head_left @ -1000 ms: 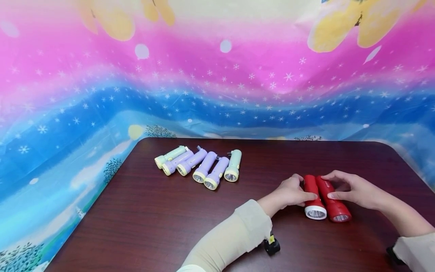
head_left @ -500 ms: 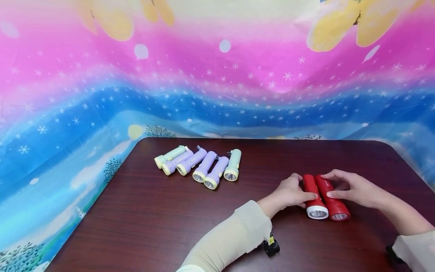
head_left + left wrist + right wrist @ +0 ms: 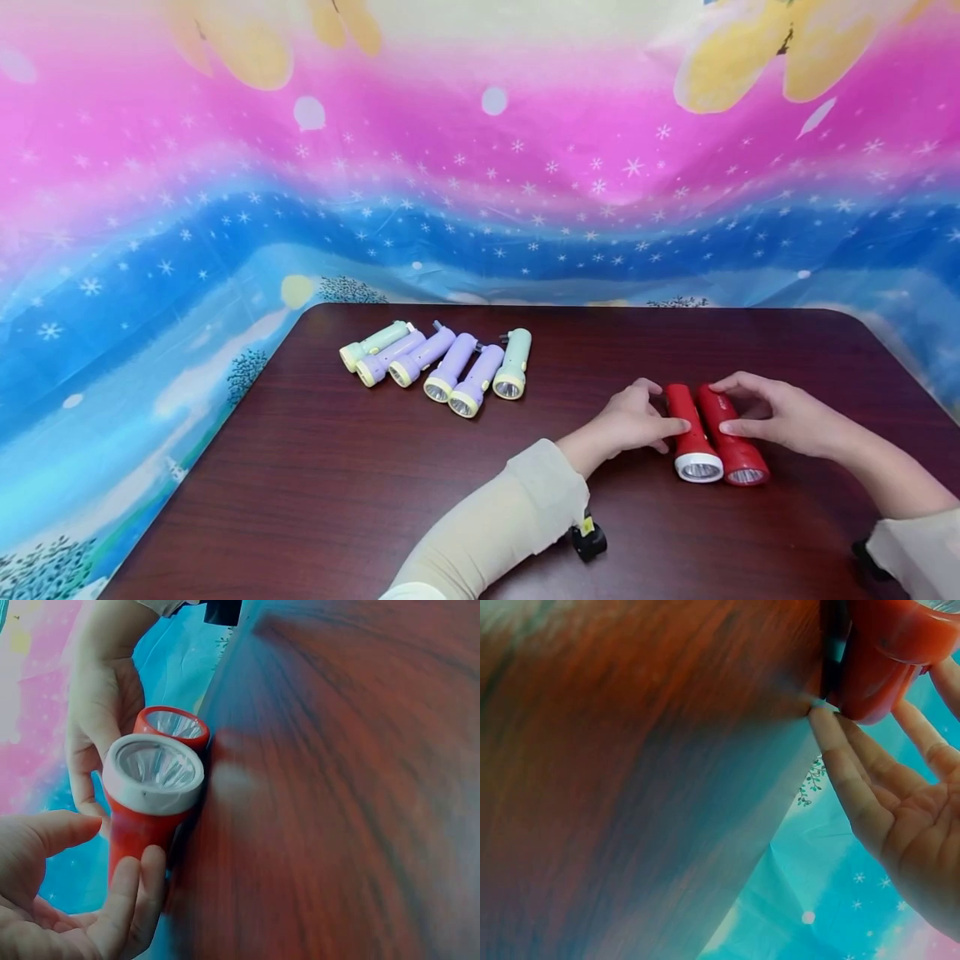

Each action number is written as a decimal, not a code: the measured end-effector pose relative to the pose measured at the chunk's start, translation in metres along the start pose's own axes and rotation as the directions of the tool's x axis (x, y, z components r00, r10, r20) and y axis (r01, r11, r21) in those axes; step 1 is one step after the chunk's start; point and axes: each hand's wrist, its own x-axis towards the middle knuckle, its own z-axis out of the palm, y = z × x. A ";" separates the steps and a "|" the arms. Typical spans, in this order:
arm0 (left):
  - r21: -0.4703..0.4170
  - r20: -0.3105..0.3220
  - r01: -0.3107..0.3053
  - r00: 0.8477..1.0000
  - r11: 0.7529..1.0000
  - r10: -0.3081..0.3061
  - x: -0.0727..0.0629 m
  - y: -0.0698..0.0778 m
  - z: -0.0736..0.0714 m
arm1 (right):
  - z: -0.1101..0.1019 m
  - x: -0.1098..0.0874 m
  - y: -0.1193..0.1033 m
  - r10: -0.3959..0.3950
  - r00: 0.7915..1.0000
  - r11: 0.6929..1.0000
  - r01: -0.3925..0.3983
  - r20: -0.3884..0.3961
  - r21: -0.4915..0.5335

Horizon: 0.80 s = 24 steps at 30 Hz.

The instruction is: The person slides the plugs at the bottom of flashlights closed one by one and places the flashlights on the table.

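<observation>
Two red flashlights lie side by side at the right of the table, lenses toward me. The left one, a red flashlight with a white head ring, has my left hand beside it. In the left wrist view that thumb stands just off the barrel, and the fingertips rest along its other side. My right hand holds the all-red flashlight loosely between thumb and fingers, the index finger near its tail. In the right wrist view its extended fingers reach the barrel's end.
Farther left on the dark wood table lies a row of smaller flashlights, several purple with a green one at the right end and another green one at the left. A patterned cloth hangs behind the table.
My left hand has drawn slightly left, its thumb sliding off the white-ringed flashlight's top. That flashlight's head has shifted slightly right, against the all-red one. The right hand is nearly still.
</observation>
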 end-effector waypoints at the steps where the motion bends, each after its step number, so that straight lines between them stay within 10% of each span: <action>1: 0.017 0.001 -0.008 1.000 1.000 0.008 0.000 0.000 -0.003 | 0.000 0.000 0.000 0.009 1.000 1.000 -0.009 0.001 -0.012; 11: 0.201 -0.016 -0.098 0.995 0.975 0.103 0.000 -0.005 -0.047 | 0.007 -0.006 0.001 -0.076 0.992 0.971 0.051 -0.099 -0.234; 24: 0.359 -0.045 -0.208 0.970 0.910 0.240 -0.004 -0.012 -0.111 | 0.021 -0.005 -0.008 -0.149 0.988 0.987 0.146 -0.045 -0.068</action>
